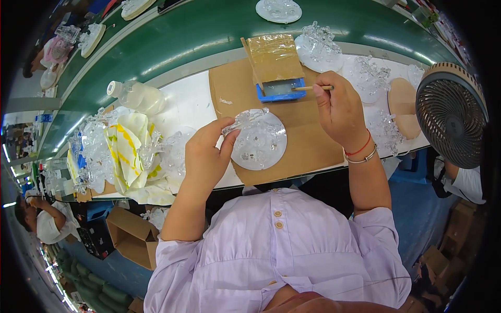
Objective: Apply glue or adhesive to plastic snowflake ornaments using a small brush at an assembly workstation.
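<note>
My left hand [204, 151] pinches a small clear plastic piece [244, 121] at the upper left of a round white plate [270, 155]. More clear parts lie on this plate, too small to make out. My right hand [342, 110] grips a thin wooden stick [311, 88], its tip over the right end of a shallow blue tray [282, 97]. The tray holds a clear, wet-looking substance. A tape-covered cardboard flap [275, 56] hides the tray's far part. Both plate and tray rest on a brown cardboard sheet [308, 141].
Left stand a capped bottle [138, 97], a yellow-and-white cloth [130, 151] and heaped clear parts [96, 151]. To the right are more clear parts [368, 78] and a dark round fan [451, 112]. Behind runs a green belt [209, 49] carrying a white plate [279, 10].
</note>
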### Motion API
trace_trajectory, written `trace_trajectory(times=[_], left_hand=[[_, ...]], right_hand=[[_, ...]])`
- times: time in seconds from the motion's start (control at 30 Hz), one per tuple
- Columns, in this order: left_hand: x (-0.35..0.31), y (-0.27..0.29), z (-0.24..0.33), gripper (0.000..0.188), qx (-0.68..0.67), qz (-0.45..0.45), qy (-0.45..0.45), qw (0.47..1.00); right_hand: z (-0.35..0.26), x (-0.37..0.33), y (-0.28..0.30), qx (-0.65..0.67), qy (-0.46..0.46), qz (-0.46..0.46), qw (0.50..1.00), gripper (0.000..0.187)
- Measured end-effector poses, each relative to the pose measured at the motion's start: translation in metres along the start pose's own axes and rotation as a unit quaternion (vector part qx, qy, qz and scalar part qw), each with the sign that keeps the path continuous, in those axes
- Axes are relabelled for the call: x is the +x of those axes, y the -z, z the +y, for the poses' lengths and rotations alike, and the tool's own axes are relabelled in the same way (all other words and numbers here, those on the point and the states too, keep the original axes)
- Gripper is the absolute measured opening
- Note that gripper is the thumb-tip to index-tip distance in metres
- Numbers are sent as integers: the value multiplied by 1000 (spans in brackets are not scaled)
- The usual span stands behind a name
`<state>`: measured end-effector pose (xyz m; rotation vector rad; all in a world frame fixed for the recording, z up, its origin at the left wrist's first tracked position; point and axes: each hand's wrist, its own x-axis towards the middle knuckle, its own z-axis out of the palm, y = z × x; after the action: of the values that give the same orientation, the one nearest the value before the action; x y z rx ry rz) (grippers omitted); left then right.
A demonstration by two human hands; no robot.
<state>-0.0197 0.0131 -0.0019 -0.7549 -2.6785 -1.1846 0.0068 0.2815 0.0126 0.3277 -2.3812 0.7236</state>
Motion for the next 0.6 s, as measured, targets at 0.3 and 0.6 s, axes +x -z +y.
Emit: trace_trajectory(times=[0.3, 0.6], left_hand=[[3, -15, -1, 13, -20, 57, -32, 998], [4, -15, -1, 14, -13, 59, -41, 997]], right_hand=[[4, -8, -3, 64, -115, 58, 990, 10], [2, -6, -8, 21, -106, 25, 994, 10]])
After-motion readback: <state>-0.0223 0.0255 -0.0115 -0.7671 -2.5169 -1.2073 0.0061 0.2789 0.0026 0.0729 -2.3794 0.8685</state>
